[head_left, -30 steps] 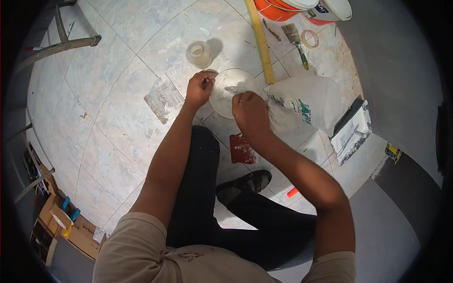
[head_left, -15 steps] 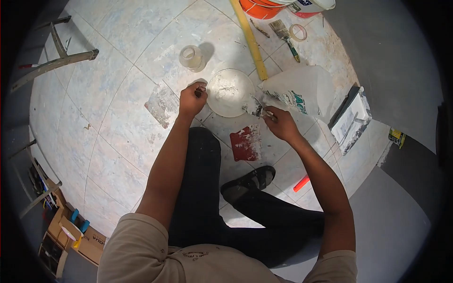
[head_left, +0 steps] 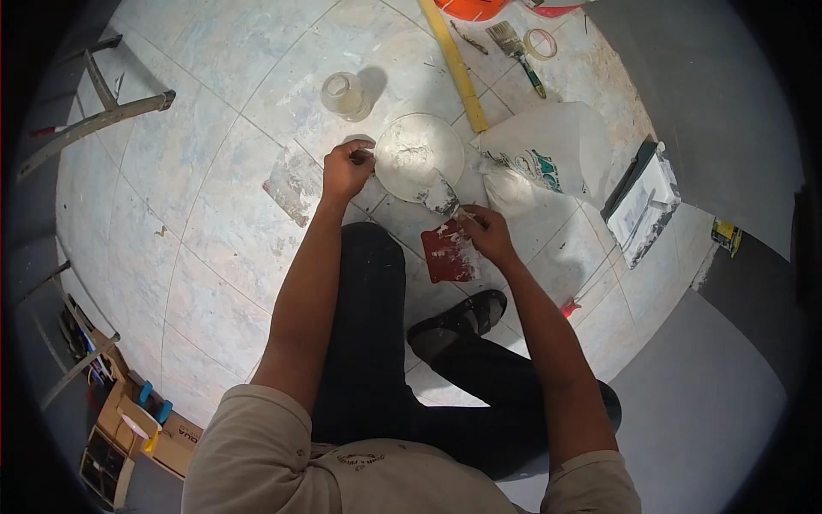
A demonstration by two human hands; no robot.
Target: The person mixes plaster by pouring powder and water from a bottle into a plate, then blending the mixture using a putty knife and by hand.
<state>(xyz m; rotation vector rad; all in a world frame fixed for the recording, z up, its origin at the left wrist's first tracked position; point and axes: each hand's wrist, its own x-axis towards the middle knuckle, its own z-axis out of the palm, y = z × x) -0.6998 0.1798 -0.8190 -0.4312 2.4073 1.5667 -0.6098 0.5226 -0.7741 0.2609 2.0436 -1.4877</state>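
A round white tub point(head_left: 419, 120) on the tiled floor holds white powder or paste. My left hand point(head_left: 347, 171) is closed on its left rim, the fingertips partly hidden. In my right hand point(head_left: 486, 233) is a putty knife point(head_left: 440, 197), its smeared blade tilted over the tub's lower right rim. Below that hand lies a red plastic scraper point(head_left: 447, 257) with white smears. A greyish, plaster-covered scraper point(head_left: 291, 187) lies left of my left hand. Beyond the tub stands a clear plastic jar point(head_left: 345, 96). An open white plastic bag point(head_left: 548, 154) sits right of the tub, with white powder at its mouth.
Past the tub are a yellow bar point(head_left: 454, 64), a paintbrush point(head_left: 518, 56), a tape roll point(head_left: 540, 44) and an orange bucket point(head_left: 471, 7). A smeared tray point(head_left: 640, 210) stands at the right. Ladder legs point(head_left: 103, 124) and a cardboard box point(head_left: 171, 441) are on the left.
My right hand has moved left and towards my body, bringing the putty knife's blade along the rim from the right side to the lower right. My left hand stays at the tub's rim.
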